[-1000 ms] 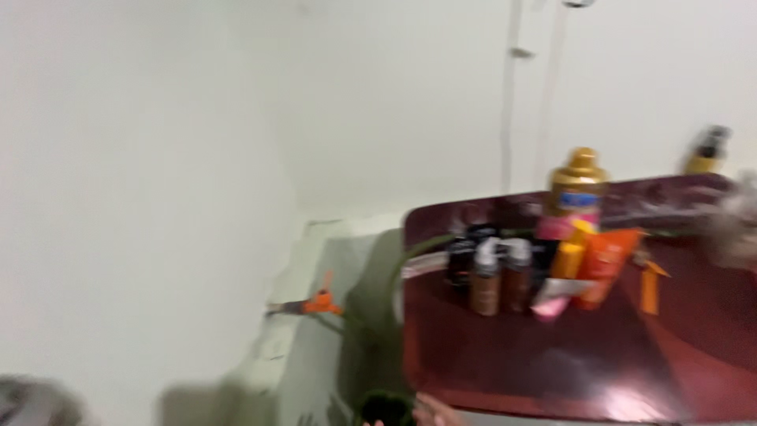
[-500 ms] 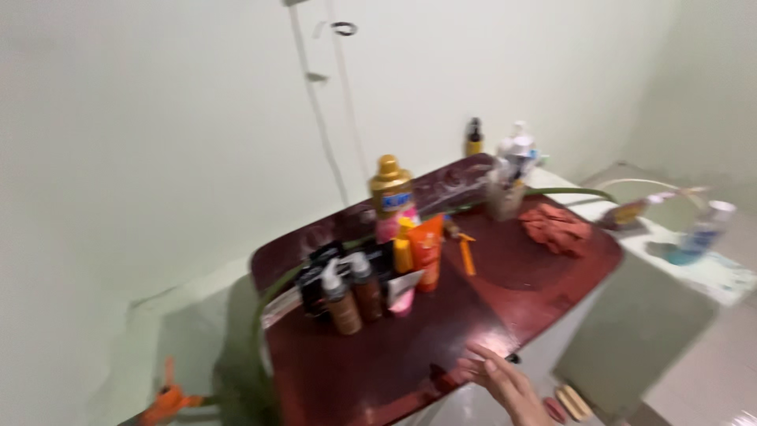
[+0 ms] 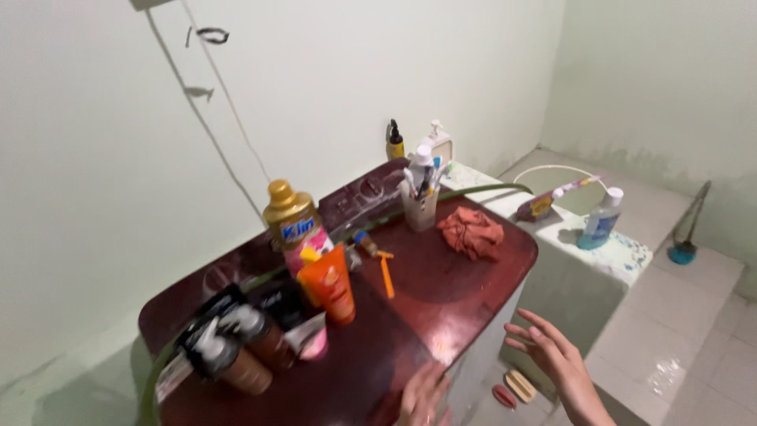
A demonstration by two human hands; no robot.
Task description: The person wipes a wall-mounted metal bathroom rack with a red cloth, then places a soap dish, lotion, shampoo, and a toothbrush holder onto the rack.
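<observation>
Your left hand (image 3: 422, 392) lies flat, fingers spread, on the dark red lid (image 3: 441, 296) near its front edge; your right hand (image 3: 552, 355) hovers open beside it (holding nothing). An orange tube (image 3: 329, 284) stands behind.

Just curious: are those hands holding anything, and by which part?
Nothing is held. The left hand rests flat on the dark red washing machine lid; the right hand hangs open in the air beside it.
</observation>
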